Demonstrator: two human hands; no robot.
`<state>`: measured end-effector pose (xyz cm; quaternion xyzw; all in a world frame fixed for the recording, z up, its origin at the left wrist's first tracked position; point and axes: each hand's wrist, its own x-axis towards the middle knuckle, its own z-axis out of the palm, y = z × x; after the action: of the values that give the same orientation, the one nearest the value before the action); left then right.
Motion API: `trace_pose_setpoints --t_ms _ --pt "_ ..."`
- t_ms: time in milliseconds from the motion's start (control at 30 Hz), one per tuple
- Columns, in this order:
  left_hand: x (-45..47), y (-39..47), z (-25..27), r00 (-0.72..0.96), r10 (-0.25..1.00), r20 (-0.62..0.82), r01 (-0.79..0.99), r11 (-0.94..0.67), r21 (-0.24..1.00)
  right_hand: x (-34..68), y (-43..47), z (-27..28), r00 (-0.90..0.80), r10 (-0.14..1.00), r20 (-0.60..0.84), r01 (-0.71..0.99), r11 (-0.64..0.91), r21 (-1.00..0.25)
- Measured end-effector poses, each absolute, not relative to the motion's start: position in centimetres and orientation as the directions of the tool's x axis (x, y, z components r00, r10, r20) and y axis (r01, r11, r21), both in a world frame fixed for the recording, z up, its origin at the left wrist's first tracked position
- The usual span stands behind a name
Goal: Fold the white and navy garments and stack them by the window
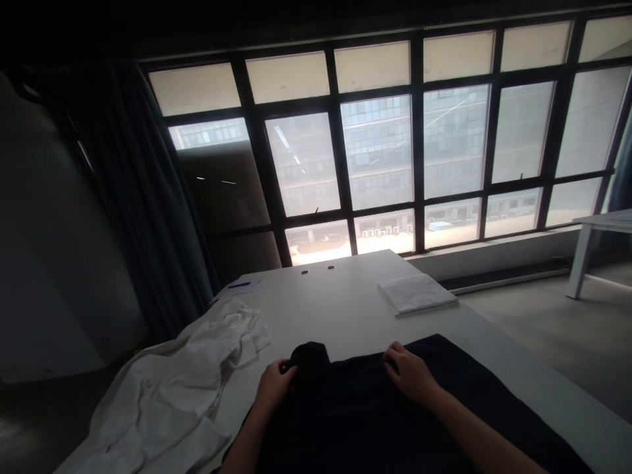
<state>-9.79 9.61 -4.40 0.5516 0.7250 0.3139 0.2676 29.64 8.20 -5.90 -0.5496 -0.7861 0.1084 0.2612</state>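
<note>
A dark, nearly black garment point(350, 415) lies spread over the near part of the white table point(316, 303). My left hand point(274, 385) pinches it at the far left edge, beside a raised, rounded fold of the cloth. Along the same far edge, further right, my right hand point(409, 374) rests with its fingers curled over the fabric. Both hands are closed on the cloth. Its near part runs out of the bottom of the view, and the dark colour hides seams and details.
Crumpled white cloth point(168, 395) covers the table's left side. A folded white cloth point(417, 293) lies at the right edge. A blue pen point(239, 285) sits on paper at the far left. Beyond are windows, a dark curtain point(143, 191) and another white table point(605, 218).
</note>
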Motion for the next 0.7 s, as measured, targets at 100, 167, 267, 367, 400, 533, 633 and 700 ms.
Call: trace_pose_setpoints --t_ms 100,167,267,367,400,533,633,700 --pt "-9.7 9.1 -3.1 -0.202 0.979 0.001 0.715 0.146 0.684 29.7 8.3 -6.0 -0.254 0.923 0.29 0.804 0.368 -0.467" --pt "-9.6 8.7 -1.9 -0.167 0.984 0.058 0.775 0.095 0.625 29.7 8.4 -6.0 -0.261 0.922 0.287 0.806 0.372 -0.461" --pt "-9.3 8.1 0.2 -0.105 0.984 0.146 0.847 0.012 0.532 29.7 8.5 -6.0 -0.273 0.922 0.275 0.811 0.375 -0.448" --pt "-8.9 7.1 2.3 -0.027 0.982 0.188 0.876 -0.068 0.477 29.7 8.5 -5.9 -0.271 0.925 0.267 0.815 0.369 -0.447" --pt "-8.7 6.5 2.9 0.029 0.986 0.166 0.878 -0.105 0.468 29.7 8.5 -5.9 -0.271 0.925 0.267 0.815 0.368 -0.448" --pt "-8.6 4.0 4.9 0.257 0.923 -0.286 0.839 -0.066 0.539 29.7 8.5 -6.0 -0.271 0.925 0.266 0.816 0.368 -0.446" --pt "-8.6 3.0 5.6 0.282 0.823 -0.493 0.815 0.066 0.576 29.7 8.6 -6.0 -0.271 0.925 0.266 0.816 0.367 -0.447" --pt "-8.8 3.1 5.5 0.276 0.878 -0.39 0.82 -0.003 0.572 29.7 8.6 -6.0 -0.271 0.925 0.267 0.813 0.369 -0.45"
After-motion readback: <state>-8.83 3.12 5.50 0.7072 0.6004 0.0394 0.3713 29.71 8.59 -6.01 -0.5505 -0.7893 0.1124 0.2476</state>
